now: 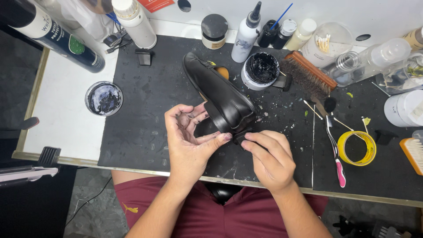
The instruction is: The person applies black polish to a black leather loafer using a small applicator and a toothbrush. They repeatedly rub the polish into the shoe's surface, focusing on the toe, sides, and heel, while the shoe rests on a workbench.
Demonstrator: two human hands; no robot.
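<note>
Black shoe (220, 94) toe between both grips

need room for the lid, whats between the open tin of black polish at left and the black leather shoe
Only bare black rubber mat lies between the round open tin of black polish and the black leather shoe, as the head view shows.
</note>
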